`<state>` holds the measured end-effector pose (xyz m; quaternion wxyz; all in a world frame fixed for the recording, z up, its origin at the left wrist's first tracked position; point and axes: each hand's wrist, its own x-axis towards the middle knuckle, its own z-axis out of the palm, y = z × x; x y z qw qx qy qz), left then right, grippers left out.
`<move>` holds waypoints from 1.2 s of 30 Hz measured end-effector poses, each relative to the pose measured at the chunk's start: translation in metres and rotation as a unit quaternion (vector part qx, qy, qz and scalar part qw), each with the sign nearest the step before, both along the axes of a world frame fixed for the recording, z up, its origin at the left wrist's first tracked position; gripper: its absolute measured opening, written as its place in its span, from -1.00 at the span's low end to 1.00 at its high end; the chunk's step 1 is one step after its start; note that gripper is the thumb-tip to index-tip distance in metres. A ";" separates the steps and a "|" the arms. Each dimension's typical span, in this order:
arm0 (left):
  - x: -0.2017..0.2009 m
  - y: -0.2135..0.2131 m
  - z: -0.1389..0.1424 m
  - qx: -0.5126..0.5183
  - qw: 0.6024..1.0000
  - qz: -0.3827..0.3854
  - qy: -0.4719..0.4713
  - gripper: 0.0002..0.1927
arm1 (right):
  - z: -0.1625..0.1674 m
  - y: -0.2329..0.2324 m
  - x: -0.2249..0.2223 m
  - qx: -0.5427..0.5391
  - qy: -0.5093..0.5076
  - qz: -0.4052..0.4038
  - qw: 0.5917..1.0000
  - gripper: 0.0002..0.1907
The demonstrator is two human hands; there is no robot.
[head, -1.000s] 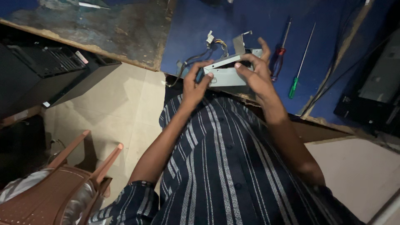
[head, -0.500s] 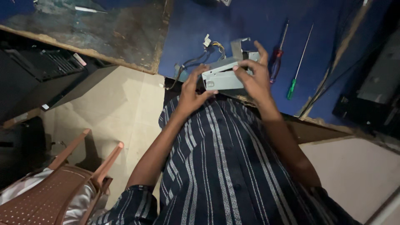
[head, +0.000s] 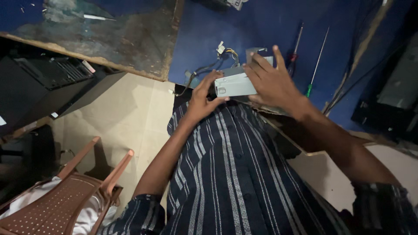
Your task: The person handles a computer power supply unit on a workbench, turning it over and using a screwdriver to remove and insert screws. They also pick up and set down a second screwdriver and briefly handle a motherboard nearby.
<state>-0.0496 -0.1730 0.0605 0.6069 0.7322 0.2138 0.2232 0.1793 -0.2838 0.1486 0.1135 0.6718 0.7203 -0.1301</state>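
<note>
Together, both hands grasp a grey metal box [head: 235,85] above the blue surface [head: 261,26]: the left hand [head: 204,98] pinches its near end, the right hand [head: 272,82] covers its top. Wires [head: 209,65] trail beyond the left hand; two screwdrivers [head: 315,61] lie beyond the right.

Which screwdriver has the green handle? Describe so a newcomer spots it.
On the blue table, look just right of the right hand. Two screwdrivers lie side by side there; the green-handled screwdriver is the farther right one, with a long thin shaft, unlike the red-handled screwdriver.
</note>
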 end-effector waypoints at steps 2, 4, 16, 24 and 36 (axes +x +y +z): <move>0.001 -0.001 0.000 -0.002 1.000 -0.004 0.012 -0.30 | -0.003 -0.004 0.005 0.010 0.015 0.017 1.000 -0.15; 0.002 -0.002 0.000 0.001 1.000 -0.007 0.018 -0.29 | -0.006 -0.009 0.007 0.029 0.023 0.034 0.999 -0.23; 0.008 -0.008 -0.001 0.086 0.995 0.007 0.047 -0.15 | 0.001 -0.012 0.008 0.081 0.073 0.027 0.994 -0.38; 0.013 -0.002 0.008 0.129 0.991 -0.009 0.037 -0.22 | 0.003 -0.016 0.002 0.110 0.102 -0.008 0.989 -0.40; 0.026 0.028 0.050 0.308 0.946 -0.101 0.030 -0.32 | 0.000 -0.042 -0.014 0.120 0.232 -0.266 0.928 0.17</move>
